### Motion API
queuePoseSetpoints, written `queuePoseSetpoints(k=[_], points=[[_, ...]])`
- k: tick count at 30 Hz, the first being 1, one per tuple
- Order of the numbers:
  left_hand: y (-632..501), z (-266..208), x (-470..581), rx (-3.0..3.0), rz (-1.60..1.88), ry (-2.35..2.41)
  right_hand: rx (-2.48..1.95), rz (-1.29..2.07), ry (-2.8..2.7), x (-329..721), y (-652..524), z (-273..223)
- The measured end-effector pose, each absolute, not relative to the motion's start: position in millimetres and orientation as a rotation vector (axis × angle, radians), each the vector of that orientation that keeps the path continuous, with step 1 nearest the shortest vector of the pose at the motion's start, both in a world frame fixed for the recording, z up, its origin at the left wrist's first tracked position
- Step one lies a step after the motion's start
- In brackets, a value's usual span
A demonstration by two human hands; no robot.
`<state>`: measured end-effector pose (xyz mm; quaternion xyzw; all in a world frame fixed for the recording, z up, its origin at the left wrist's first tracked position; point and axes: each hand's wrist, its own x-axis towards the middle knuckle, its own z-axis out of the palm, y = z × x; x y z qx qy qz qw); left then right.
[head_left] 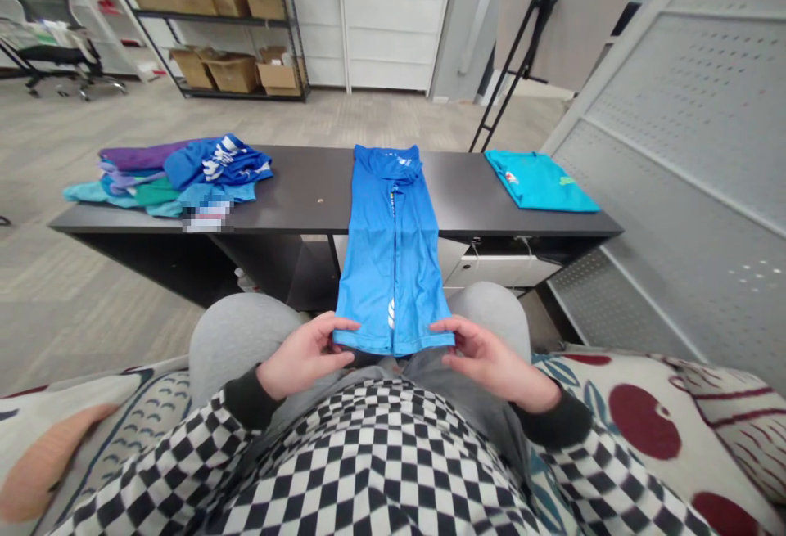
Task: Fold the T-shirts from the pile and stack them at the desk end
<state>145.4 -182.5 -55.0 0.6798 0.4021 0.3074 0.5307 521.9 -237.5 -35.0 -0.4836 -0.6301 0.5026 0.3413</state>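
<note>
A blue T-shirt [393, 249], folded lengthwise into a long strip, lies on the dark table and runs over its front edge toward my lap. A white mark shows near its lower hem, and its far end is doubled over. My left hand [310, 349] has hold of the left hem corner, index finger on top and thumb low. At the right hem corner my right hand [491, 358] grips the cloth in the same way. The fingers behind the fabric are partly hidden.
A heap of crumpled shirts [147, 180] sits at the table's left end. To the right rests a folded turquoise shirt [540, 182]. The dark table [300, 192] has open compartments below. Behind stands a shelf [214, 20] with cardboard boxes; a perforated metal panel [693, 143] borders the right.
</note>
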Motion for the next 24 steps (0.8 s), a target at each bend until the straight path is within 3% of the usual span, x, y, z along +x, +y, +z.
queuePoseSetpoints(k=[7,14,17,24], points=[[-170,-65,126,2.445,0.806,0.972,-1.246,0.616,-2.063,519,-229,-48],[-161,-40,121,2.566,0.944,0.956,-1.141,0.327,-2.091,523,-218,-21],[-153,-21,124,2.46,0.949,0.783,-1.066,0.455,-2.083,527,-211,0],[-118,14,141,2.209,0.917,0.426,-0.85,1.184,-1.903,533,-173,44]])
